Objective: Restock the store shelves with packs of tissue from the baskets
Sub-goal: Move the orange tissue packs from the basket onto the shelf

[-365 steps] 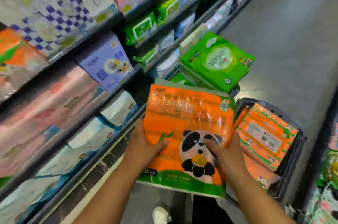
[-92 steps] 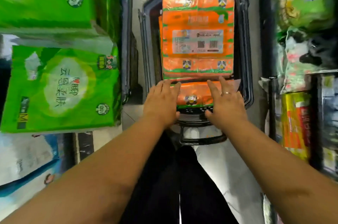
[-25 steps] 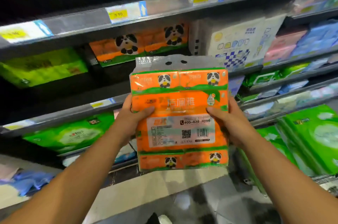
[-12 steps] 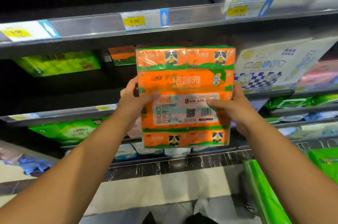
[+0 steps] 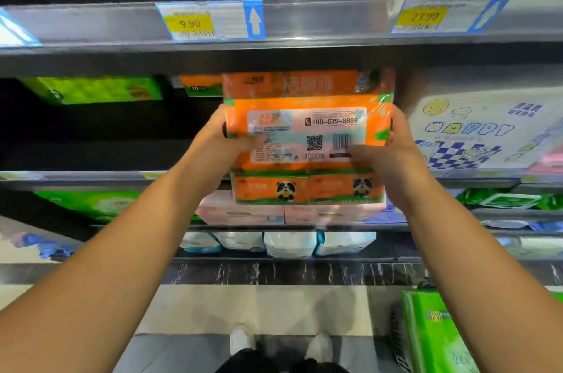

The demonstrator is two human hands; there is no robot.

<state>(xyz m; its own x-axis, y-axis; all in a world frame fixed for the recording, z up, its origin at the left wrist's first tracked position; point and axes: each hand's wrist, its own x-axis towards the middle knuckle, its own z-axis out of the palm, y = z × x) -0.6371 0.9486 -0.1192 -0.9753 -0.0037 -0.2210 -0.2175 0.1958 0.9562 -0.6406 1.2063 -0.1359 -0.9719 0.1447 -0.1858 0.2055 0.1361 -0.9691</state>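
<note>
My left hand (image 5: 224, 141) and right hand (image 5: 388, 153) clasp the orange tissue pack (image 5: 307, 134) at centre frame, label facing me, top edge tilted into the shelf (image 5: 91, 177) gap.

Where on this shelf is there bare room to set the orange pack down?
The dark stretch of the middle shelf looks bare, bordered by the green pack behind and the orange pack on the right. Right of that pack is crowded: the white pack stands close. The pink packs fill the shelf below.

Orange tissue pack (image 5: 307, 128): glossy plastic wrap; shelf rail (image 5: 320, 19): shiny clear plastic.
</note>
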